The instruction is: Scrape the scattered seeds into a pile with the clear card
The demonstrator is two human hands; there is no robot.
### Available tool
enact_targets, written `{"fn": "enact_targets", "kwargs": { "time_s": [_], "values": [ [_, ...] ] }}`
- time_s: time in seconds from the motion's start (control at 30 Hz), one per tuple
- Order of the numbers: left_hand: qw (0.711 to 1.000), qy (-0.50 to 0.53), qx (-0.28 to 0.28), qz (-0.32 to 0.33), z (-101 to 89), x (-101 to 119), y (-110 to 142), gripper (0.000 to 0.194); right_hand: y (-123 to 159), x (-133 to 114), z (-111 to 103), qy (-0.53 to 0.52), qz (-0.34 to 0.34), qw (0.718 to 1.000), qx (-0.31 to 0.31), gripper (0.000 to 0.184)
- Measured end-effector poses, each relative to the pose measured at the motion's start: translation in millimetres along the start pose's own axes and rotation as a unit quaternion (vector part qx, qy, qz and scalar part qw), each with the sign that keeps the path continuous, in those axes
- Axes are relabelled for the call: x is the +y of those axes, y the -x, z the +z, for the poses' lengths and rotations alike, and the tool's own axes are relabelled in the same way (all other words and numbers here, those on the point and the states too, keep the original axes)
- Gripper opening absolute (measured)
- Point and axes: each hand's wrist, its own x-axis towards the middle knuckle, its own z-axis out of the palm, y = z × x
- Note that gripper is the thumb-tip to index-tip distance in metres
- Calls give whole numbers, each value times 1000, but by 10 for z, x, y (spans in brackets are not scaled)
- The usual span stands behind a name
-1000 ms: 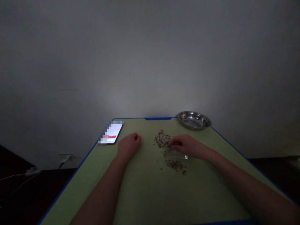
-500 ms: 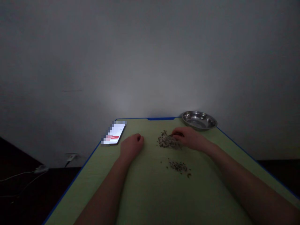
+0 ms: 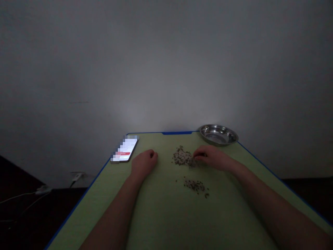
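A heap of small pale and dark bits like grains or beans [image 3: 182,157] lies on the green table [image 3: 166,215]. My right hand [image 3: 210,156] is at the heap's right edge, thumb and fingers pinched together and pointing left. Whatever is in that pinch is too small and dim to name. Nearer to me lies a second, smaller, darker scatter of bits [image 3: 195,185], with a curved brown piece [image 3: 206,195] at its right end. My left hand [image 3: 144,162] rests on the table left of the heap, its fingers curled into a loose fist with nothing visible in it.
A shiny metal bowl [image 3: 219,143] stands at the table's back right corner. At the left edge lies a phone [image 3: 127,147] with a lit screen, partly blurred out. A grey wall [image 3: 166,69] rises behind the table. Cables and a plug [image 3: 76,177] show low on the left.
My right hand has drawn back a little to the right and towards me, uncovering more of the heap. The left hand keeps its place; the whole view has shifted slightly.
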Motion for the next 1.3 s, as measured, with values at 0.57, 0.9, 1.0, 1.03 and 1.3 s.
{"fn": "enact_targets", "kwargs": {
  "time_s": [0.57, 0.9, 1.0, 1.03, 1.3],
  "values": [
    [1000, 6, 14, 3, 48, 2, -7, 38, -54, -201, 121, -57, -21, 996, 69, 14],
    [1000, 11, 22, 12, 69, 6, 15, 37, -519, -693, 418, -34, 20, 996, 74, 17],
    [1000, 10, 22, 16, 80, 9, 20, 38, -602, -714, 481, -17, 19, 997, 73, 14],
    [1000, 11, 21, 17, 83, 10, 21, 38, -612, -703, 485, -10, 23, 997, 74, 14],
    [999, 26, 21, 30, 96, 15, 16, 39, -521, -499, 353, 29, 80, 991, 100, 14]
  ]
}}
